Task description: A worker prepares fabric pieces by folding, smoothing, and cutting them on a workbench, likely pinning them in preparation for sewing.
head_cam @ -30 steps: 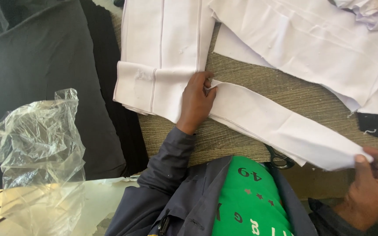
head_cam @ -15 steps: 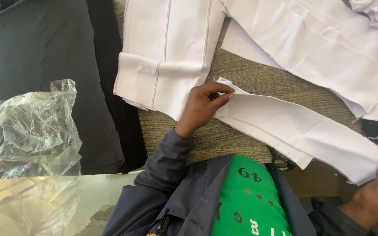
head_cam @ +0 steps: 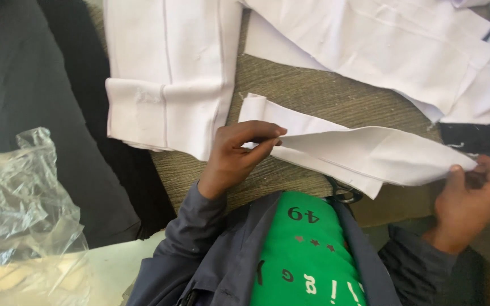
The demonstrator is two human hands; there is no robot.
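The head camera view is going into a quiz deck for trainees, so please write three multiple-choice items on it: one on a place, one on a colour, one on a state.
1. Where does the crumpled clear plastic bag lie?
A. lower left of the view
B. on the white strip
C. in the right hand

2. What colour is the long cloth strip between the hands?
A. black
B. white
C. green

3. How is the strip held?
A. lying untouched
B. by one hand only
C. by both hands, one near each end

Answers:
1 A, since the bag sits by the lower left edge, apart from both hands.
2 B, since the strip is white against the brown woven table surface.
3 C, since the left hand pinches it near the folded end and the right hand grips the far end.
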